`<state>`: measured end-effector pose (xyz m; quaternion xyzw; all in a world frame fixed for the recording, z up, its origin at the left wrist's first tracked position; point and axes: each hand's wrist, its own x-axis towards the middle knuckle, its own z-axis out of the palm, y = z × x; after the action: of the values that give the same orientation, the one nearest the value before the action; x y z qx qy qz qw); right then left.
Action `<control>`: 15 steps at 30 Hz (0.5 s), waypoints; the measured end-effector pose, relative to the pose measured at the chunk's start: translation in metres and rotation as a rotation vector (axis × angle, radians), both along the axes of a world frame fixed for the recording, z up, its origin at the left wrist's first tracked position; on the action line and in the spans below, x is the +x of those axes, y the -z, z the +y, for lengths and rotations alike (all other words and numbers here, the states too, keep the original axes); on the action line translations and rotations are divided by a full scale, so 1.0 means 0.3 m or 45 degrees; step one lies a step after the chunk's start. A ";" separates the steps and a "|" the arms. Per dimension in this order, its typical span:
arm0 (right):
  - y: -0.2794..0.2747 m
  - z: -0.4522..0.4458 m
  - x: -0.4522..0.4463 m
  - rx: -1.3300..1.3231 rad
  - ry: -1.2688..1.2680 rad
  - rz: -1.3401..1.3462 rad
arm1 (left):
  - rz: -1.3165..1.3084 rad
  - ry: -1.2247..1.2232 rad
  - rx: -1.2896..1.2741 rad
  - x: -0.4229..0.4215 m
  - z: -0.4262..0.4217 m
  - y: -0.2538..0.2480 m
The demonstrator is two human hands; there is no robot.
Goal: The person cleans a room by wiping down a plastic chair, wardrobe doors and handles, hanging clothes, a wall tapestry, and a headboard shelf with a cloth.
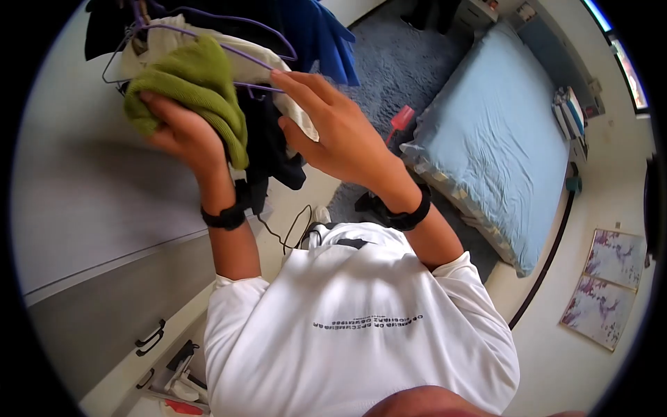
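Observation:
A bunched green knitted garment (191, 76) is gripped by my left hand (182, 132), whose fingers and thumb press into its folds. To the right, my right hand (333, 128) is at the end of a purple hanger (240, 52), with fingertips touching or very near it and the thumb held apart. Whether the right fingers pinch the hanger is hard to make out. Behind the green garment hang a cream garment (250, 67) and black cloth (274, 156). Each wrist has a black strap.
Dark and blue clothes (316, 42) hang at the top. A bed (500, 132) with a light blue sheet stands at the right on a grey rug (385, 52). A red object (401, 118) lies beside it. Drawers with black handles (149, 338) are at lower left. Another person's legs (431, 12) show at the top.

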<state>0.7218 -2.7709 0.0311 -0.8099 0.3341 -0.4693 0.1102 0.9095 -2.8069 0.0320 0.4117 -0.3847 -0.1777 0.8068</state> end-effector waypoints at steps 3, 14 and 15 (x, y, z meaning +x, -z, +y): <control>0.012 -0.015 0.054 0.071 0.054 -0.091 | -0.370 -0.176 -0.229 0.095 -0.044 -0.086; 0.097 -0.074 0.123 0.442 -0.025 -0.253 | -1.424 -0.416 -0.256 0.179 -0.224 -0.057; 0.103 -0.076 0.132 0.408 -0.033 -0.324 | -1.362 -0.280 -0.277 0.153 -0.222 -0.026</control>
<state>0.7613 -2.7937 0.0003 -0.7206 0.3773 -0.5072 0.2849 0.9553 -2.8734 0.0399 0.3967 -0.7115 0.1821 0.5507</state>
